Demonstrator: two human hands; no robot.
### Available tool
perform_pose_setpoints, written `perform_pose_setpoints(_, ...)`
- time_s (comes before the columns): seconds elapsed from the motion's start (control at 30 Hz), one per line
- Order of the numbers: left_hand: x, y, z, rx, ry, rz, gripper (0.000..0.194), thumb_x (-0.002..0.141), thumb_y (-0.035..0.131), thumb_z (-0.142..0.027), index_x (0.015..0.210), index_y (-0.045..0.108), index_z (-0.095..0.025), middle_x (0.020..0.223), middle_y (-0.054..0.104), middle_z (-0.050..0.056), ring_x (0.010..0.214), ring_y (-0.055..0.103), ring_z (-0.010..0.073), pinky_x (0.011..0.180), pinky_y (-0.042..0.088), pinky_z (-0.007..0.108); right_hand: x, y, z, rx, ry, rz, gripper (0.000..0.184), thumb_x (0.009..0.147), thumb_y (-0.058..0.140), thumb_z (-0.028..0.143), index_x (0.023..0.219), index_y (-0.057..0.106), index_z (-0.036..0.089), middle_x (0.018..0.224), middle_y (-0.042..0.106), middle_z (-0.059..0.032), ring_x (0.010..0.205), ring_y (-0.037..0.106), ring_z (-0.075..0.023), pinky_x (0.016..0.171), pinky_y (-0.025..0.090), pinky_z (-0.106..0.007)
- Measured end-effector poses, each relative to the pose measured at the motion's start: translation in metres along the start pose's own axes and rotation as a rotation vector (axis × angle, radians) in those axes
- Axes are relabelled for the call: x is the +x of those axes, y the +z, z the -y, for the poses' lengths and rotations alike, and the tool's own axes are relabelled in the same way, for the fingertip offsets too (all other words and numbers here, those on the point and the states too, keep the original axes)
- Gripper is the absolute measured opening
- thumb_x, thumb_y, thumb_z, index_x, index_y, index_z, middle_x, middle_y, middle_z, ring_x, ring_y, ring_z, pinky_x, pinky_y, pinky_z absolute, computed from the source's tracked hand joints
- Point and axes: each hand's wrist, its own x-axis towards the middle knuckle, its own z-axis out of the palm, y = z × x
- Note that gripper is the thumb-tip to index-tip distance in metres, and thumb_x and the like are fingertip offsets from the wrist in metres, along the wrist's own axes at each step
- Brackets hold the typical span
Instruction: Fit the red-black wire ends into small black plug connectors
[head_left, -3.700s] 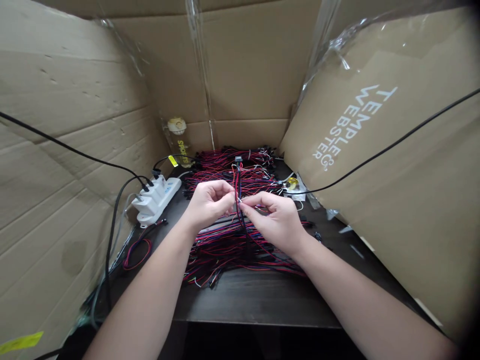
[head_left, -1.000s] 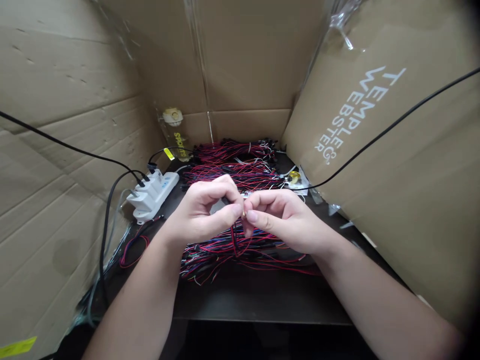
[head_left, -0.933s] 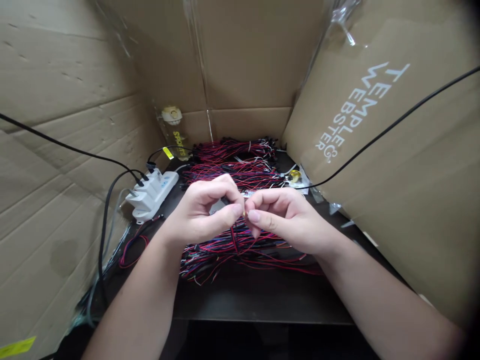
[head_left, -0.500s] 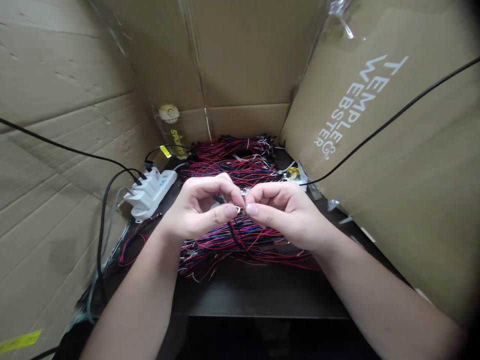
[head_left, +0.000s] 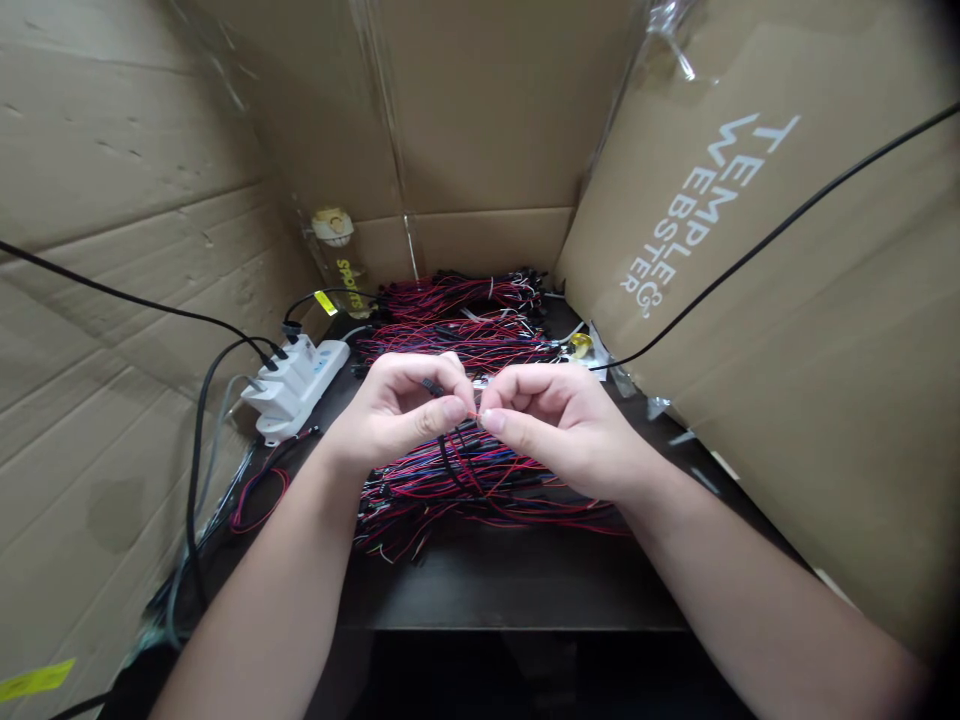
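A thin red wire (head_left: 473, 415) lies at the centre of the frame, only a short, smooth, nearly straight stretch of it bared between the hands; its ends are too small or hidden to make out. The left hand (head_left: 397, 410) has its thumb and forefinger closed on one side of it, and the right hand (head_left: 559, 425) pinches the other side, both with rounded, curled fingers. Inside the curl of the left hand shows a small, blocky black connector (head_left: 430, 386), and below it a slim black-and-red cable (head_left: 448, 465) hangs in a loose curve. Beneath and behind lie long tangled bundles of wires (head_left: 420, 500), glossy red, black and blue strands with frayed-looking ends, in rows up the middle of the frame. They rest on a dark, faintly sheened surface (head_left: 465, 590). At the left, a white plastic power strip (head_left: 294, 392) with boxy plugs sits near a loosely looped cable (head_left: 259, 505). Creased matte cardboard walls (head_left: 480, 110) enclose everything, glossy clear tape along their seams; white lettering (head_left: 705, 210) marks the upper right, crossed below by a smooth black cord (head_left: 750, 255).
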Motion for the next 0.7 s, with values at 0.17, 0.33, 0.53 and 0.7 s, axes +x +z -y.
perform_pose_setpoints(0.17, 0.000, -0.001, 0.005, 0.005, -0.041, -0.015, 0.028, 0.085, 0.076, -0.043, 0.072, 0.073, -0.019, 0.067, 0.063, 0.005, 0.067, 0.054, 0.0164, 0.068, 0.047, 0.033, 0.001, -0.003, 0.000, -0.020, 0.020, 0.029, 0.025, 0.082, 0.082, 0.032, 0.077, 0.066, 0.015, 0.064, 0.050, 0.0042, 0.057, 0.039, -0.0080, 0.054, 0.034, -0.023)
perform_pose_setpoints(0.33, 0.002, -0.004, 0.006, -0.021, -0.074, 0.105, 0.027, 0.085, 0.076, -0.040, 0.068, 0.073, -0.019, 0.063, 0.063, 0.005, 0.066, 0.055, 0.0169, 0.068, 0.047, 0.033, 0.004, -0.010, -0.003, -0.048, 0.051, 0.094, 0.024, 0.083, 0.082, 0.031, 0.077, 0.065, 0.013, 0.066, 0.051, 0.0039, 0.059, 0.040, -0.0077, 0.055, 0.033, -0.023)
perform_pose_setpoints(0.53, 0.004, -0.008, 0.009, -0.005, -0.138, 0.253, 0.030, 0.087, 0.075, -0.036, 0.066, 0.072, -0.015, 0.060, 0.061, 0.004, 0.065, 0.052, 0.0146, 0.067, 0.044, 0.030, 0.005, -0.017, -0.003, -0.112, 0.047, 0.206, 0.020, 0.084, 0.079, 0.026, 0.081, 0.065, 0.011, 0.067, 0.052, 0.0044, 0.060, 0.040, -0.0072, 0.054, 0.032, -0.021)
perform_pose_setpoints(0.7, 0.003, -0.008, 0.012, 0.021, -0.246, 0.346, 0.035, 0.088, 0.072, -0.037, 0.064, 0.067, -0.012, 0.060, 0.054, 0.002, 0.060, 0.044, 0.0113, 0.058, 0.037, 0.026, 0.004, -0.019, -0.003, -0.244, 0.028, 0.260, 0.019, 0.086, 0.076, 0.028, 0.082, 0.065, 0.012, 0.070, 0.055, 0.0029, 0.064, 0.045, -0.0093, 0.059, 0.037, -0.022)
